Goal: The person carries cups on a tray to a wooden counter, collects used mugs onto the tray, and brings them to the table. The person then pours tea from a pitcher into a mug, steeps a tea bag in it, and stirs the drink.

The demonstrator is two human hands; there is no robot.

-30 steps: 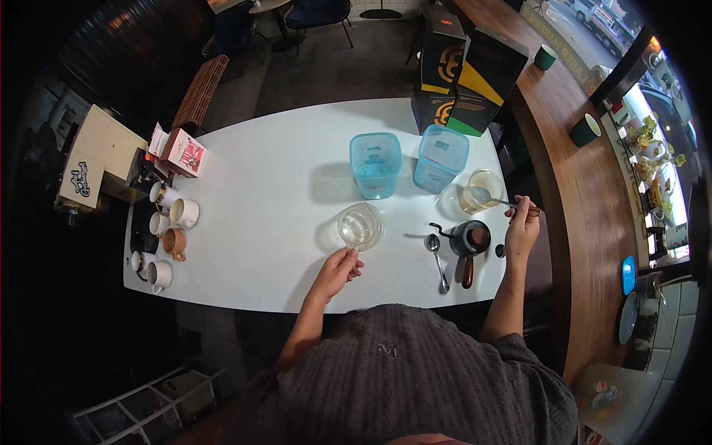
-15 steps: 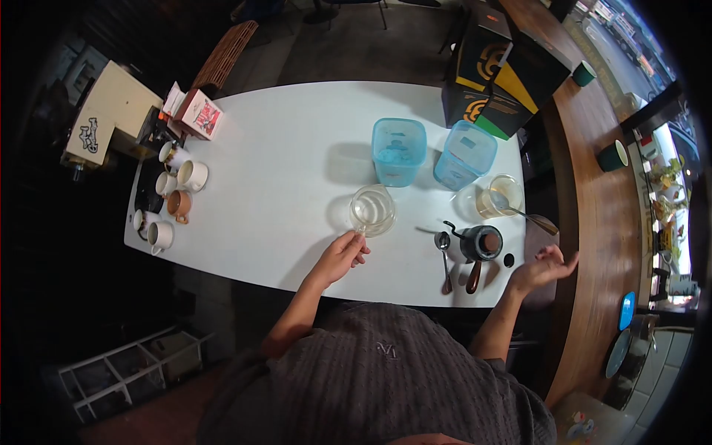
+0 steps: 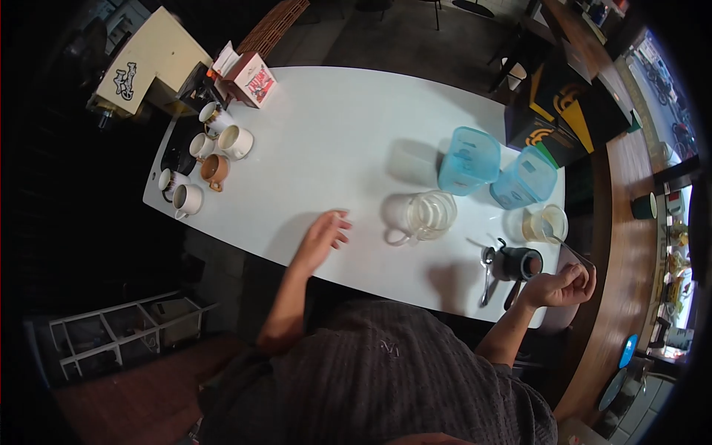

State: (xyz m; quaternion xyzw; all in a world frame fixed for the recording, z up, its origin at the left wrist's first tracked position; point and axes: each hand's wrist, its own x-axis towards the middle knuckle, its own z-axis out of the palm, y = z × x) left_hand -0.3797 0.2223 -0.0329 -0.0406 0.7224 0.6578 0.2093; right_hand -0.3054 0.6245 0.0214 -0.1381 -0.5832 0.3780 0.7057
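My left hand [image 3: 324,237] hovers over the white table [image 3: 319,163], fingers loosely apart and holding nothing. To its right stands a clear glass jug [image 3: 432,216], its handle turned toward that hand. My right hand [image 3: 561,288] is at the table's right edge with fingers curled in. The upper end of a spoon [image 3: 572,248] reaches those fingers; whether they grip it I cannot tell. The spoon leans in a glass jar [image 3: 534,224] with pale contents. Beside my right hand are a dark portafilter [image 3: 517,263], its handle partly hidden by the wrist, and a small metal spoon [image 3: 486,276].
Two blue translucent tubs [image 3: 469,162] stand behind the jug. Black boxes [image 3: 552,130] are at the back right. Several cups [image 3: 236,142], a red-and-white carton [image 3: 252,79] and a cream machine [image 3: 152,63] occupy the left end. A wooden counter [image 3: 627,222] runs along the right.
My left hand has let go of the glass jug's handle and moved left. My right hand's fingers have curled in near the jar's spoon. The view has turned and shifted.
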